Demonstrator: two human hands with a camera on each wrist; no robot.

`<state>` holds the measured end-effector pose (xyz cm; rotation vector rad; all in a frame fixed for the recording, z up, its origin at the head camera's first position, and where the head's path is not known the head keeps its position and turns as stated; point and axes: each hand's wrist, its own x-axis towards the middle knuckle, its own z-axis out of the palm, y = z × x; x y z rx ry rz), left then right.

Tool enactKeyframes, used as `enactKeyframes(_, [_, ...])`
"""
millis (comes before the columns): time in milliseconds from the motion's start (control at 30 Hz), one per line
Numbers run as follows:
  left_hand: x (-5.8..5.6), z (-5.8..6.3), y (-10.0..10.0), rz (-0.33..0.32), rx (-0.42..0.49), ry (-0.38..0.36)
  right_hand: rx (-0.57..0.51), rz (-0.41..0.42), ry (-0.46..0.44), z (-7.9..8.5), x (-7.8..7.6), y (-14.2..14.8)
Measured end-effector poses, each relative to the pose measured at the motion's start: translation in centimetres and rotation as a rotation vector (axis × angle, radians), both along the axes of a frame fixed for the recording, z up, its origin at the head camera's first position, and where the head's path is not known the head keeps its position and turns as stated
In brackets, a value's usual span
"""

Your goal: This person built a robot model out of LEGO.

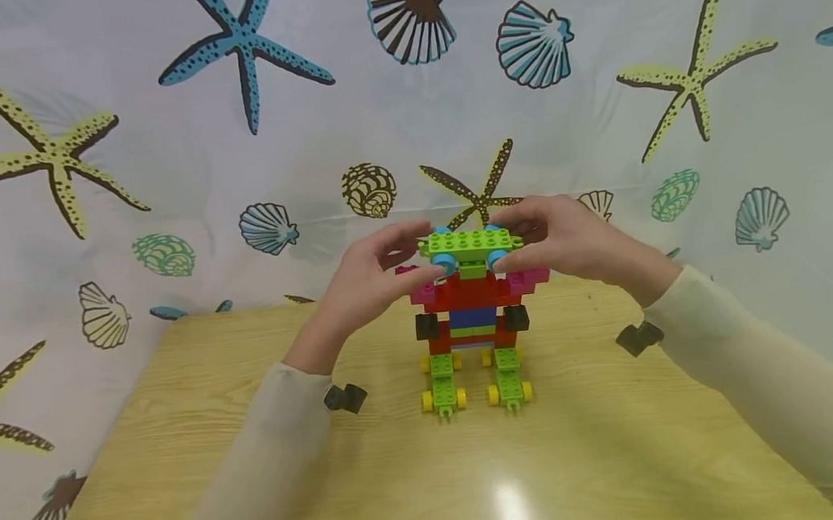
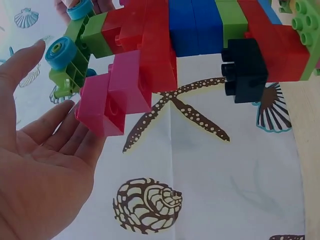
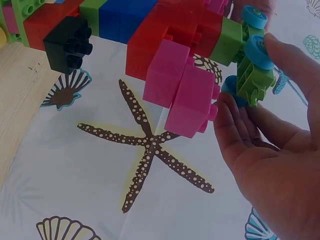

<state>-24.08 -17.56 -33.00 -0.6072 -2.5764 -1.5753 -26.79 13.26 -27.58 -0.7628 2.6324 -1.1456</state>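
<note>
A toy-brick figure (image 1: 473,319) stands upright on the table, built from red, blue, pink, black and green bricks. Across its top lies a lime green wheeled base (image 1: 465,245) with light blue wheels (image 3: 259,52). My right hand (image 1: 567,237) pinches the right end of that base, thumb on one wheel and fingers at the wheel opposite. Around the left end is my left hand (image 1: 367,275), its thumb and fingers spread; in the left wrist view a small gap shows between the thumb and the nearest wheel. Pink bricks (image 2: 102,97) jut out below the left hand.
Two green wheeled bases (image 1: 443,383) with yellow wheels form the figure's feet. The wooden table (image 1: 204,436) stretches toward the viewer. Behind it hangs a white cloth (image 1: 306,139) printed with starfish and shells. Dark clips sit by both sleeves.
</note>
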Motion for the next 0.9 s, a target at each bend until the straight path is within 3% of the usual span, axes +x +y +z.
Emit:
enactKeyframes(133, [-0.2, 0.4, 0.5, -0.002, -0.048, 0.006, 0.004, 0.007, 0.004, -0.1, 0.0, 0.1])
enactKeyframes(900, [0.5, 1.0, 0.6, -0.011, -0.111, -0.007, -0.009, 0.027, -0.015, -1.1, -0.4, 0.4])
